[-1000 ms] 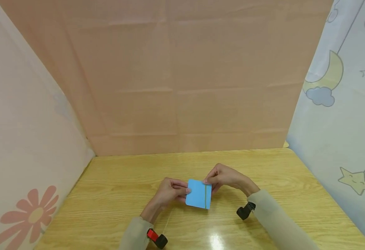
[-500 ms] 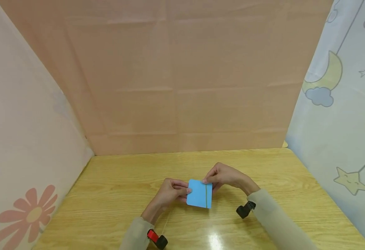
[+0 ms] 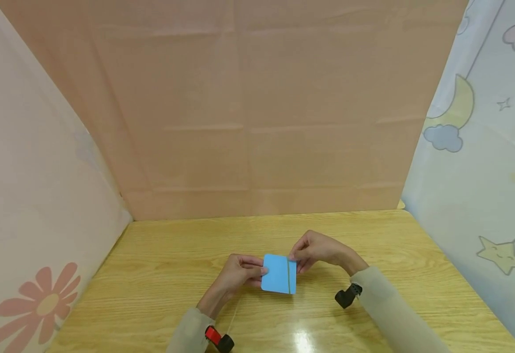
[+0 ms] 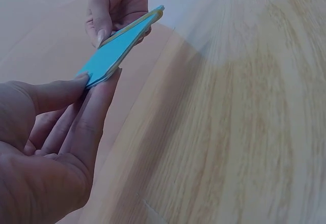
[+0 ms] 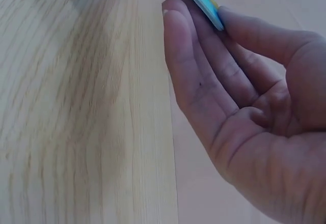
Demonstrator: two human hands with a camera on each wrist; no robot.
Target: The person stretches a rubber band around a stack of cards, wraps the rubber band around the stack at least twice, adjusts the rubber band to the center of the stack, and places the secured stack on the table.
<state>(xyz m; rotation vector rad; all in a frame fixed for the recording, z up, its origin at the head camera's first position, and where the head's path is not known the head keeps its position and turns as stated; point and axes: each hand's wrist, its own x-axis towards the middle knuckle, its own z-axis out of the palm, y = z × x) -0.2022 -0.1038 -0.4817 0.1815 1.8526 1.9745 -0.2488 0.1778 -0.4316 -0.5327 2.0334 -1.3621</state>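
Between both hands is a thin stack of light blue square cards [image 3: 276,275] with rounded corners, raised over the table. A yellowish-brown rubber band [image 3: 289,277] runs round it near its right side. My left hand [image 3: 236,271] pinches the left edge, thumb on the blue face and fingers behind. At the upper right corner, beside the band, my right hand [image 3: 319,251] pinches the stack between thumb and fingers. In the left wrist view, the layered edge of the cards [image 4: 117,48] shows. The right wrist view has only one corner of the cards [image 5: 201,2], under the thumb.
A wood-grain table [image 3: 173,274] lies below the hands. Behind it hangs a creased tan sheet [image 3: 248,108]. Pale printed sheets stand at the left [image 3: 41,147] and right [image 3: 482,186]. Each wrist wears a strapped black camera, the right camera [image 3: 346,297] close over the table.
Both hands and the card stack have shifted very slightly, lately a little to the left. The two grips and the rubber band's place look the same.
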